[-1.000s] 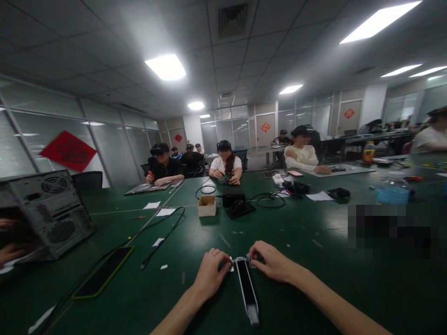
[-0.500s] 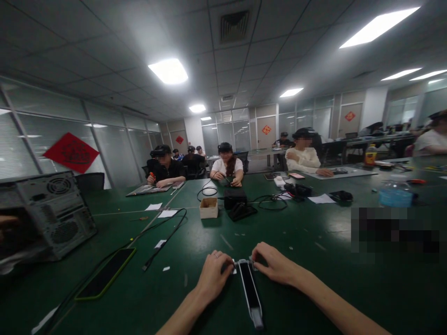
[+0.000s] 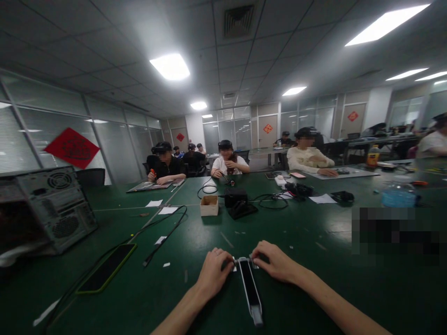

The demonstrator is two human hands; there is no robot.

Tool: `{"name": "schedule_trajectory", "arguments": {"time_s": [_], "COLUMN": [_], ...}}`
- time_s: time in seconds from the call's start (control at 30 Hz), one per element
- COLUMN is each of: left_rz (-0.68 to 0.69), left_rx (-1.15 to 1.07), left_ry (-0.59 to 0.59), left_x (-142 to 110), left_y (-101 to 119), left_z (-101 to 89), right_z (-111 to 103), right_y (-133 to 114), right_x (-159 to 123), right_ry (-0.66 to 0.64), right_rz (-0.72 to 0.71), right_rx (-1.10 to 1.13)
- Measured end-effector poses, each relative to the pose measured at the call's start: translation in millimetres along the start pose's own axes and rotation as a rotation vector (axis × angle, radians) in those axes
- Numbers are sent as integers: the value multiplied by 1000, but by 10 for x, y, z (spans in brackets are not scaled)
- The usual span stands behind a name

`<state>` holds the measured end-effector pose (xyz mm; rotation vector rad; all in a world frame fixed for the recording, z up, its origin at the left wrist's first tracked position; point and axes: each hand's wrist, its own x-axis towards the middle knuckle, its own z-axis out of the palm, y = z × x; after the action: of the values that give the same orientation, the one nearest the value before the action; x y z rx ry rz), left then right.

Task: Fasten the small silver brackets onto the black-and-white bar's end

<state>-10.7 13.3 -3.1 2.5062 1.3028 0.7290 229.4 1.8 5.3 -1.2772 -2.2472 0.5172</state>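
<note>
A narrow device (image 3: 250,284) lies before you on the green worktop (image 3: 195,232), its long dark face upward inside a pale frame and its grey end toward you. Neither hand is on that near end, so a sideways push at the far end could well swing it round.

At the far end, your left hand (image 3: 214,271) brings thumb and fingertips together on a small whitish piece (image 3: 234,266), just left of the frame; your right hand (image 3: 274,261) pinches a greyish piece (image 3: 255,263) just right of it. Your fingers cover much of both, so you cannot tell from here whether they join the device. If they do, uneven force between your 2 hands could skew the frame or strain the joins; if they are loose, a light fingertip hold could let 1 slip.

Well to your left lies a dark slab with a green edge (image 3: 108,270), and past it a black cable (image 3: 150,256) ends near a white scrap (image 3: 166,264). Anything small and pale dropped there could be mistaken for litter.

Farther out, an open box (image 3: 209,210) sits beside a black box (image 3: 235,198). Across the worktop sits a person in a white top (image 3: 220,164).
</note>
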Motion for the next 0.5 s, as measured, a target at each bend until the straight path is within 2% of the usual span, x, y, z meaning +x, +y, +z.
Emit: {"name": "schedule_trajectory", "arguments": {"time_s": [0.2, 0.33, 0.5], "left_rz": [22, 42, 50], "left_rx": [12, 22, 27], "left_ry": [5, 7, 3], "left_x": [8, 17, 25], "left_y": [15, 12, 12], "left_z": [-16, -19, -19], "right_z": [24, 19, -7], "right_y": [47, 61, 62], "right_x": [12, 18, 21], "right_ry": [-1, 24, -17], "right_rz": [-58, -32, -41], "right_rx": [-26, -15, -53]}}
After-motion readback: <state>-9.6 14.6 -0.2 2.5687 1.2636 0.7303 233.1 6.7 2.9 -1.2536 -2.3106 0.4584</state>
